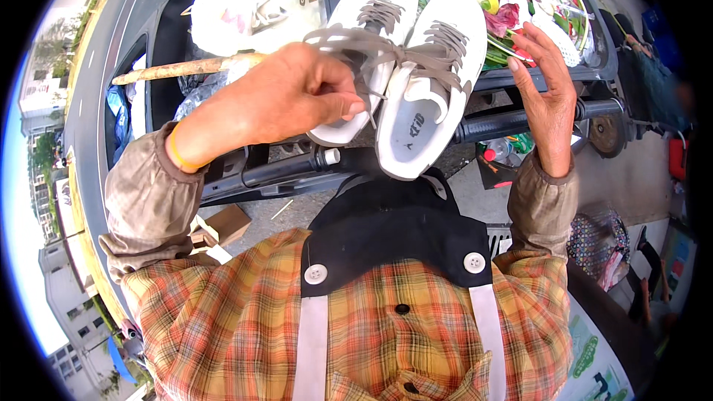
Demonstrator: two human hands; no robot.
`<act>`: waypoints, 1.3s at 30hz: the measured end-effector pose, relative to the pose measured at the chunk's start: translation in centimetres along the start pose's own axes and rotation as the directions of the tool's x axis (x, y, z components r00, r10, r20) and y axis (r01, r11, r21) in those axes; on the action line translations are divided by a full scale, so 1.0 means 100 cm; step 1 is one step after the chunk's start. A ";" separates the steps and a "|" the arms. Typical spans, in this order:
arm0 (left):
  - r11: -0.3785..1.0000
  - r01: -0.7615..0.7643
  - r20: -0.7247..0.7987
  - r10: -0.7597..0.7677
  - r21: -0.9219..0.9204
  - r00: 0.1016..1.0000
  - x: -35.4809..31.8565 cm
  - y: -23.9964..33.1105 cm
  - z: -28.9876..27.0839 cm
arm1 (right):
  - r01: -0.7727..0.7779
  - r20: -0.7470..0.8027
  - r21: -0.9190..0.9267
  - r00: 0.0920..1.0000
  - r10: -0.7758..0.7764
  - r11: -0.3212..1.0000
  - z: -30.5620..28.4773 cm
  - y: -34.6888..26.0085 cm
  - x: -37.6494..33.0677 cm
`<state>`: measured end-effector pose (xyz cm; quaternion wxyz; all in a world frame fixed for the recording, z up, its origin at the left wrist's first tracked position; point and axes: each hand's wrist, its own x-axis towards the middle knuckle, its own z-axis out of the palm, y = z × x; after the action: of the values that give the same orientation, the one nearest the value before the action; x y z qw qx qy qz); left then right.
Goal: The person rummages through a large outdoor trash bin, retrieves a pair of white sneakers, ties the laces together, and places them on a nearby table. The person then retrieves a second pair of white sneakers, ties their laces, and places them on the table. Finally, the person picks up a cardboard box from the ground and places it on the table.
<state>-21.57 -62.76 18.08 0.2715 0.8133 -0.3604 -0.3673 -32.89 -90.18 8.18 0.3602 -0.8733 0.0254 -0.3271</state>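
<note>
A pair of white sneakers sits side by side, toes pointing away, on the edge of a bin cart. The left sneaker (349, 26) is partly behind my left hand; the right sneaker (473, 37) shows its grey insole. Their grey-brown shoelaces (438, 62) are joined in a knot between the two tongues. My left hand (286, 89) is closed beside the left sneaker, with strands of lace running behind its pinched fingers; the exact grip is partly hidden. To the right of the sneakers, my right hand (548, 82) is raised with its fingers apart, touching nothing.
Behind the sneakers, the dark bin cart (605, 67) holds a white plastic bag (249, 4) at left and wilted flowers (509, 11) at right. A wooden stick (178, 70) lies across the left side. Below are a black bar (505, 128) and a cardboard box (226, 223).
</note>
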 end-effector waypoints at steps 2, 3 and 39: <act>0.989 -0.058 -0.266 0.021 -0.134 0.964 -0.025 0.007 -0.049 | -0.102 -0.025 0.018 0.994 0.103 0.995 -0.009 0.022 -0.014; 0.990 -0.008 -0.422 -0.053 -0.142 0.905 -0.051 -0.013 -0.077 | -0.147 -0.019 0.066 0.989 0.148 0.987 -0.013 0.026 -0.018; 0.710 -0.384 -0.377 0.178 -0.590 0.909 0.035 -0.118 0.025 | -0.216 0.126 0.959 0.906 0.405 0.184 0.046 -0.020 -0.029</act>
<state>-17.33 -59.01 6.91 0.6409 0.6465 -0.2862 -0.2988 -32.79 -85.02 5.47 0.8690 -0.4196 0.0263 -0.2609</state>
